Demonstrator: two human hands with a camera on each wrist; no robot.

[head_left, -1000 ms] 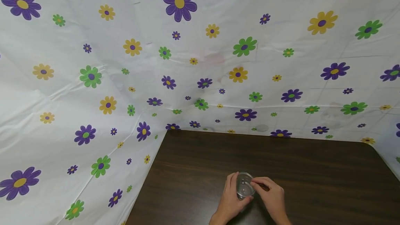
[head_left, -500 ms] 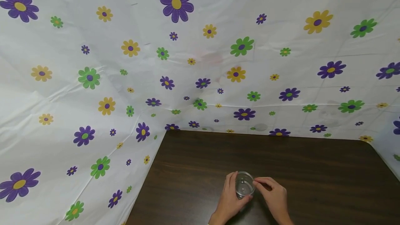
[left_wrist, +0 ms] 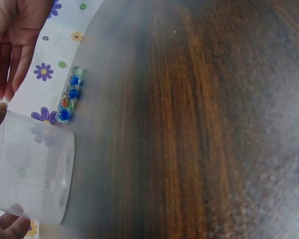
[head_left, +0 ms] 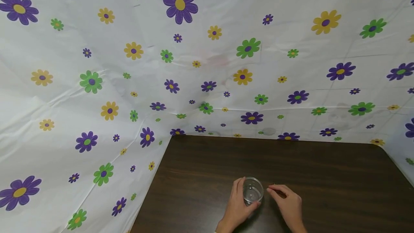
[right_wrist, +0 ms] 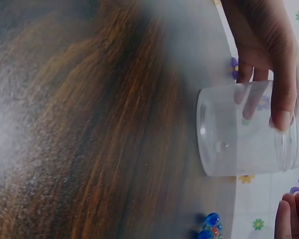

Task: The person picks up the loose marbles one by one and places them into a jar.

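A clear plastic jar (head_left: 253, 190) without a lid stands upright on the table. My left hand (head_left: 237, 204) grips it from the left side, thumb on the near wall and fingers behind, as the right wrist view shows. Through its clear walls I see no contents. Just right of the jar, apart from its rim, is my right hand (head_left: 288, 204); its thumb and index tips are close together. The left wrist view shows that hand's fingers (left_wrist: 12, 64) hanging nearly straight, holding nothing visible. Several glass marbles (left_wrist: 69, 94), blue, red and green, lie beside the jar, hidden in the head view.
The dark wood-grain table (head_left: 194, 175) extends around the jar on all sides. White sheeting (head_left: 207, 46) printed with purple, yellow and green flowers hangs behind the table and along its left and right sides.
My right hand has drawn away from the jar's rim toward the right. My left hand keeps its grip on the jar, which stays in place. The head view has shifted slightly.
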